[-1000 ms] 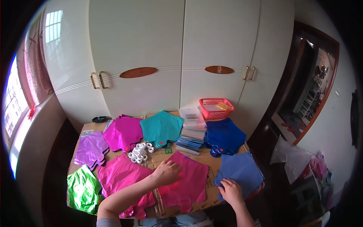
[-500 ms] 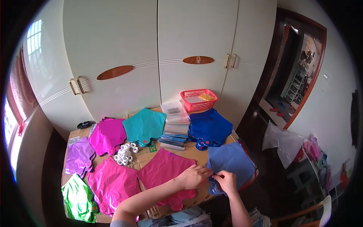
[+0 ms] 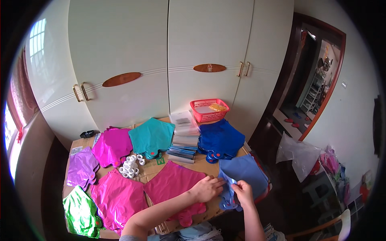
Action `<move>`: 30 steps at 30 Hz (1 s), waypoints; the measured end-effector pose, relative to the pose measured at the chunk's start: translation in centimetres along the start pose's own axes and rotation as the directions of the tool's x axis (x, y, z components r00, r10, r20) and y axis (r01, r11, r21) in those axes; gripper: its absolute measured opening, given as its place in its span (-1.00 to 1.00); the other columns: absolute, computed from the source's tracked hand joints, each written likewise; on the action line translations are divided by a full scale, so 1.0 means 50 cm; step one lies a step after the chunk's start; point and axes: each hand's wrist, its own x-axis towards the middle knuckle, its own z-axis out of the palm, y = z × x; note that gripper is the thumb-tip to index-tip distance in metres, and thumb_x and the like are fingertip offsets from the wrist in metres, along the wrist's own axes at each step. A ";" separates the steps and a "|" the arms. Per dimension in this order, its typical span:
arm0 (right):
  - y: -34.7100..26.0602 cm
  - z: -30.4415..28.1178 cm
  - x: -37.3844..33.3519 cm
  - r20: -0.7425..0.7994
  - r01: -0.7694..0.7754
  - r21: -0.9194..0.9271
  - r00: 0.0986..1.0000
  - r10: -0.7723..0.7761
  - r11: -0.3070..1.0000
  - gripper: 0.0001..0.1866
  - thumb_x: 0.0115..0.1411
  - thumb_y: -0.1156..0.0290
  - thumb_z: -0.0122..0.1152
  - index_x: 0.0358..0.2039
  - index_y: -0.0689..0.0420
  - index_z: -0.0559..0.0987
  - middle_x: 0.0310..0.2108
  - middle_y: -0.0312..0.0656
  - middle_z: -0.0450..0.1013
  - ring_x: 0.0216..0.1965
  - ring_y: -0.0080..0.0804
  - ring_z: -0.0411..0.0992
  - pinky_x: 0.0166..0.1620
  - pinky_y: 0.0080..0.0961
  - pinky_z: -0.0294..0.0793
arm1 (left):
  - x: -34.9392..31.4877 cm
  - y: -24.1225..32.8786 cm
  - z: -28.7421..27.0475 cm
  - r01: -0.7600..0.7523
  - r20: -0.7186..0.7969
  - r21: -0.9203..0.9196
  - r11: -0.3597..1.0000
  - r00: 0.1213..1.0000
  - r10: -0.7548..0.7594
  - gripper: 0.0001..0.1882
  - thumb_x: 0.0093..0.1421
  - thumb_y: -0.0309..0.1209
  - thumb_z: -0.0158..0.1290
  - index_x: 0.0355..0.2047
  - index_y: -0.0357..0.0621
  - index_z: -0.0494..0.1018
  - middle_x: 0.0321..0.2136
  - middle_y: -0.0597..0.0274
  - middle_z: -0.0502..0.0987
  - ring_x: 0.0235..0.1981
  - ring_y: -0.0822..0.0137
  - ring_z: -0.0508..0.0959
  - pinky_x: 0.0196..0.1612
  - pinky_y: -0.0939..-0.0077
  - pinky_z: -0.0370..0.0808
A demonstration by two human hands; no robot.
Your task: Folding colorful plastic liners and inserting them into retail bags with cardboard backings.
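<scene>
At the table's right end lies a stack of flat, light blue foil balloons (image 3: 248, 170). My right hand (image 3: 243, 193) pinches the near left edge of the top one, where the foil is lifted into a fold. My left hand (image 3: 208, 188) reaches across a flat magenta foil balloon (image 3: 173, 180), its fingertips closed at the left edge of the light blue foil. What those fingertips grip is partly hidden. Another pink foil balloon (image 3: 118, 197) and a green one (image 3: 81, 211) are spread out to the left.
Teal (image 3: 152, 136), dark blue (image 3: 221, 138), purple-magenta (image 3: 112, 146) and lilac (image 3: 82, 166) foil balloons lie around small white rolls (image 3: 129, 166). Between teal and dark blue sits a stack of thin sleeves (image 3: 183, 140). A red basket (image 3: 209, 116) stands behind, before the white cupboard (image 3: 132, 48).
My right hand has pulled up the edge of the top light blue balloon, and a fold now stands there. My left hand has barely moved. The whole view has shifted slightly.
</scene>
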 end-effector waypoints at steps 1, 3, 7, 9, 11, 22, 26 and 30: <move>0.002 -0.008 0.004 0.005 -0.016 0.079 1.000 0.015 0.997 -0.88 0.10 0.46 0.23 -0.45 0.22 0.49 -0.55 -0.42 0.37 -0.54 -0.70 0.27 -0.47 -0.70 0.27 | -0.002 -0.003 0.008 -0.020 -0.004 0.044 0.999 1.000 0.020 -0.74 0.11 -0.30 -0.03 -0.19 -0.05 0.44 0.02 0.22 0.41 0.11 0.32 0.33 0.01 0.35 0.27; 0.001 -0.031 0.006 0.023 -0.176 0.402 0.983 0.182 0.899 -0.93 0.15 0.46 0.16 -0.41 0.18 0.48 -0.52 -0.39 0.38 -0.55 -0.69 0.29 -0.45 -0.70 0.29 | -0.005 -0.007 0.027 0.036 0.041 -0.026 0.999 0.999 -0.035 -0.73 0.13 -0.31 -0.06 -0.17 -0.06 0.43 0.06 0.20 0.40 0.16 0.31 0.29 0.04 0.35 0.26; 0.052 -0.149 0.044 -0.071 -0.171 0.638 0.958 0.278 0.751 -0.74 0.17 0.38 0.13 -0.15 0.22 0.47 -0.19 -0.15 0.45 -0.16 -0.29 0.43 -0.08 -0.28 0.44 | -0.001 -0.003 0.021 0.080 0.122 -0.066 0.995 0.990 -0.072 -0.71 0.16 -0.32 -0.10 -0.11 -0.08 0.39 0.10 0.18 0.37 0.18 0.29 0.29 0.05 0.28 0.26; -0.013 -0.202 0.059 -0.131 -0.110 0.704 0.951 0.281 0.702 -0.87 0.16 0.43 0.11 -0.27 0.15 0.49 -0.25 -0.20 0.43 -0.22 -0.29 0.40 -0.11 -0.31 0.43 | -0.013 -0.005 0.011 0.101 0.135 -0.060 0.993 0.987 -0.092 -0.71 0.17 -0.33 -0.12 -0.10 -0.09 0.38 0.12 0.17 0.33 0.19 0.28 0.28 0.03 0.24 0.27; 0.008 -0.343 0.101 -0.304 0.002 0.667 0.913 0.270 0.745 -0.85 0.16 0.42 0.11 -0.24 0.14 0.50 -0.24 -0.19 0.43 -0.19 -0.32 0.40 -0.09 -0.34 0.40 | -0.010 -0.007 0.012 0.094 0.149 -0.061 0.994 0.985 -0.084 -0.71 0.18 -0.35 -0.13 -0.10 -0.10 0.37 0.15 0.16 0.30 0.19 0.27 0.28 0.02 0.21 0.28; -0.252 -0.147 0.362 -0.069 0.323 -0.864 0.683 -0.727 0.385 -0.90 0.21 0.54 -0.08 -0.27 0.15 0.40 -0.32 -0.03 0.45 -0.31 -0.06 0.48 -0.30 -0.31 0.47 | -0.008 -0.018 0.019 0.095 0.107 -0.172 0.981 0.991 -0.077 -0.68 0.13 -0.28 -0.01 -0.12 -0.10 0.39 0.11 0.10 0.30 0.16 0.23 0.30 -0.03 0.18 0.31; -0.177 0.000 0.428 0.475 0.707 -0.707 0.502 -0.723 0.026 -0.90 0.07 0.48 -0.04 -0.40 0.11 0.47 -0.34 -0.15 0.45 -0.37 -0.09 0.48 -0.33 -0.22 0.48 | 0.009 -0.067 -0.028 0.350 0.106 -0.185 0.918 0.936 -0.335 -0.68 0.08 -0.26 0.06 -0.16 -0.08 0.42 0.05 0.02 0.33 0.13 0.09 0.31 -0.04 0.18 0.35; -0.082 0.120 0.431 0.577 0.730 -0.682 0.581 -0.574 0.054 -0.89 0.04 0.46 -0.01 -0.49 0.11 0.50 -0.41 -0.19 0.43 -0.36 -0.21 0.50 -0.31 -0.29 0.51 | -0.015 -0.156 -0.072 0.344 -0.087 -0.156 0.926 0.929 -0.360 -0.72 0.07 -0.29 0.09 -0.19 -0.05 0.44 0.02 0.04 0.36 0.12 0.05 0.30 0.01 0.13 0.33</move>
